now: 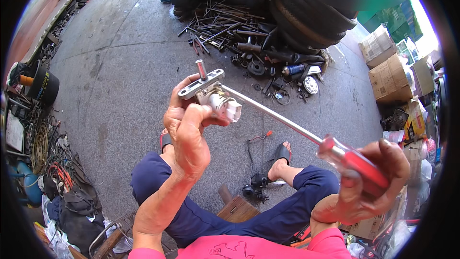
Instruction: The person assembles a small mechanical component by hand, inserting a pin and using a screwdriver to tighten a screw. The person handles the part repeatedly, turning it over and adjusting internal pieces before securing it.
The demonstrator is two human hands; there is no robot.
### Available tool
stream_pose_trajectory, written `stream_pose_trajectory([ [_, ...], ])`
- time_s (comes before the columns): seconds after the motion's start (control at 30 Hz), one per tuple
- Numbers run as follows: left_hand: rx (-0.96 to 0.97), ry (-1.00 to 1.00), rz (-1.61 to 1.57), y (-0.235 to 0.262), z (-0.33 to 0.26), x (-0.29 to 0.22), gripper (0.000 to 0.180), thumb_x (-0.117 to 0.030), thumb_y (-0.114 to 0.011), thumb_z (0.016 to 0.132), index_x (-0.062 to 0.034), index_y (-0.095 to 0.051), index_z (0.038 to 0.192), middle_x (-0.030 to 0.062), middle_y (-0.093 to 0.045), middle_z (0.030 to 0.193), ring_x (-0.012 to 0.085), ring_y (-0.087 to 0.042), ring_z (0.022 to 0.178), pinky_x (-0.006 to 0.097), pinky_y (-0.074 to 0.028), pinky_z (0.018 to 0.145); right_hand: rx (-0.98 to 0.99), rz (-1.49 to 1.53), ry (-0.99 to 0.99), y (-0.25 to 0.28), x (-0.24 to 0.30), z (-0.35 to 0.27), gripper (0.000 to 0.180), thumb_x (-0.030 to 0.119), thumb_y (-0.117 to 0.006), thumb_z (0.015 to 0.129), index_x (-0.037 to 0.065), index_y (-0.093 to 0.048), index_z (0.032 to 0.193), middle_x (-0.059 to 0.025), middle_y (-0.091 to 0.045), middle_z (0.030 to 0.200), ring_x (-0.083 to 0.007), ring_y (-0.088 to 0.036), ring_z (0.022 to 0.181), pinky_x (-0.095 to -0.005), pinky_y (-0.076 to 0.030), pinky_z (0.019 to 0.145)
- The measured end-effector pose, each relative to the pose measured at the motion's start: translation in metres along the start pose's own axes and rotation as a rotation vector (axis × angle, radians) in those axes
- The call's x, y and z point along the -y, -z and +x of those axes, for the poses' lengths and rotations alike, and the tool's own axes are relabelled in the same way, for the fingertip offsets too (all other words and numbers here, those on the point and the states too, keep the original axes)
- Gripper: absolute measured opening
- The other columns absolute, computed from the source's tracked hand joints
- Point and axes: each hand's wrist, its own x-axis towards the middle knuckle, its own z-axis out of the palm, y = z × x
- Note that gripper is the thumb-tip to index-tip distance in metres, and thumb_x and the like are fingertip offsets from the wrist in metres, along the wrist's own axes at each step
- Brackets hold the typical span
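Observation:
My left hand (191, 137) grips a small metal part (203, 86) in front of me, fingers wrapped around its body. The part has a flat two-holed flange, a short shaft pointing up and a pale round end with silvery metal. In my right hand (352, 206), fingers closed around the red and clear handle, is a long-shafted screwdriver (275, 115). Its shaft slants up and left, and the tip meets the part just under the flange. I cannot tell whether the tip sits in a screw. Handle and fingers are slightly blurred.
Between my feet lie dark mechanical parts (256, 187) and a wire with an orange connector (268, 133). A wooden block (242, 208) is below my lap. Metal rods (225, 22) and stacked tires (306, 15) lie ahead. Cardboard boxes (388, 79) line the right, tangled cables (40, 151) the left.

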Motion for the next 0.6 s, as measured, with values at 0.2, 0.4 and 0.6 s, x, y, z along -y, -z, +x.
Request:
stream_pose_trajectory([
  [0.2,0.071,-0.014,0.120,-0.006,0.000,0.006,0.056,0.010,-0.048,0.075,-0.0016,-0.042,0.130,0.0113,-0.061,0.109,0.0170,-0.064,0.089,0.028,-0.057,0.059,-0.124,-0.087,-0.191,0.001,0.006,0.005,0.070,0.059,-0.069,0.075,-0.001,-0.053,0.108,-0.0093,-0.055,0.082,-0.0108,-0.053,0.064,-0.0223,-0.043,0.061],
  [0.4,0.122,0.005,0.221,-0.001,-0.001,0.013,0.056,0.011,-0.054,0.080,-0.0036,-0.038,0.131,0.0089,-0.059,0.110,0.0128,-0.062,0.092,0.024,-0.058,0.063,-0.019,-0.025,-0.102,-0.002,0.004,0.010,0.064,0.048,-0.072,0.078,0.000,-0.049,0.115,-0.0072,-0.055,0.078,-0.0112,-0.052,0.070,-0.0244,-0.043,0.065],
  [0.6,0.128,-0.014,0.242,-0.005,-0.002,0.013,0.056,0.013,-0.052,0.079,-0.0028,-0.039,0.130,0.0088,-0.060,0.108,0.0133,-0.063,0.089,0.024,-0.058,0.061,-0.106,-0.114,-0.092,0.003,-0.002,0.012,0.053,0.044,-0.062,0.088,0.000,-0.055,0.115,-0.0037,-0.052,0.070,-0.0047,-0.045,0.053,-0.0163,-0.031,0.047],
])
